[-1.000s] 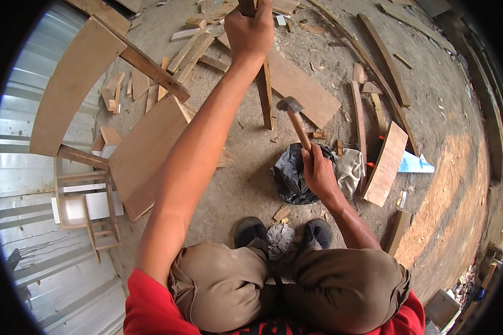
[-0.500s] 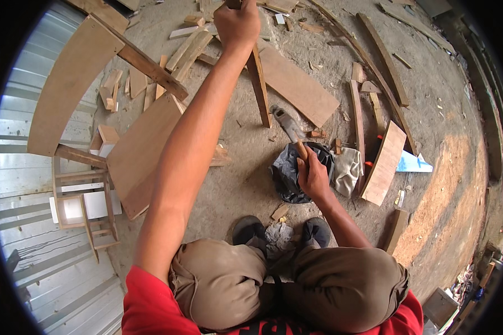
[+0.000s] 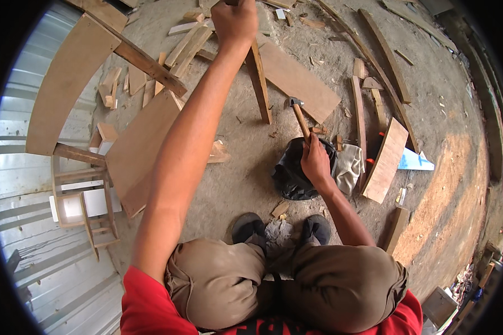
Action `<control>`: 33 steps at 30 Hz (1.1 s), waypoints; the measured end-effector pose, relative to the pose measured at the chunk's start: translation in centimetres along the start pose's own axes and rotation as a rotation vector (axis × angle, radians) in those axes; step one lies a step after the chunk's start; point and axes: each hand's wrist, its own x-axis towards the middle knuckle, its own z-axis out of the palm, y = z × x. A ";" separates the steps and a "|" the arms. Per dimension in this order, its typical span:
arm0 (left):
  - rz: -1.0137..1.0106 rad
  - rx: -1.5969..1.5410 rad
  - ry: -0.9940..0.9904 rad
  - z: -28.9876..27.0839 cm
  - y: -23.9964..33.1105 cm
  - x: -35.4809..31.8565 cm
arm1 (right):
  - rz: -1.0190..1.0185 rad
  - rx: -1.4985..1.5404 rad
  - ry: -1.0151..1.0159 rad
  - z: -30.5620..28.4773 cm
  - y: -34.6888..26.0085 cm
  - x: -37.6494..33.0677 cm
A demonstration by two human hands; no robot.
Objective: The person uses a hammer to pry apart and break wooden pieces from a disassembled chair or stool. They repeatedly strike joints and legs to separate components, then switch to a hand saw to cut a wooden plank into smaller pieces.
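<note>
My left arm stretches far forward, and my left hand (image 3: pixel 235 23) is closed in a fist at the top edge. A narrow wooden strip (image 3: pixel 257 84) runs down from that fist toward the ground; dark wood also shows just above the fingers. My right hand (image 3: pixel 317 162) grips a hammer (image 3: pixel 301 120) by its wooden handle, the metal head pointing up and away from me, right of the strip's lower end and apart from it. Below the right hand sits a black plastic bag (image 3: pixel 289 174), with a pale cloth (image 3: pixel 348 167) beside it.
A plywood sheet (image 3: pixel 299 81) lies beyond the hammer. At left, a curved plywood panel (image 3: pixel 67 84) is joined to wooden bars, near a small wooden frame (image 3: pixel 84 178). Long timbers (image 3: pixel 384 56) and a short board (image 3: pixel 385 160) lie at right. Wood offcuts (image 3: pixel 193 50) litter the ground.
The hammer's head has swung slightly right and away from me, and it is now sharp rather than blurred. My right hand shifted slightly right; the left hand barely moved.
</note>
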 end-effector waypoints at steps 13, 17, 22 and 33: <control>-0.053 -0.236 -0.085 -0.6 1.4 -2.0 | -0.418 0.178 0.050 1.6 -7.0 8.8; -0.086 -0.303 -0.111 -1.1 1.9 -2.2 | -0.429 0.329 0.068 1.8 -6.7 9.2; -0.083 -0.266 -0.145 -1.0 2.6 -3.1 | -0.229 0.380 0.006 2.0 -6.3 10.8; -0.019 -0.107 -0.030 -0.4 1.2 -1.5 | -0.396 0.423 0.142 3.2 -6.4 7.9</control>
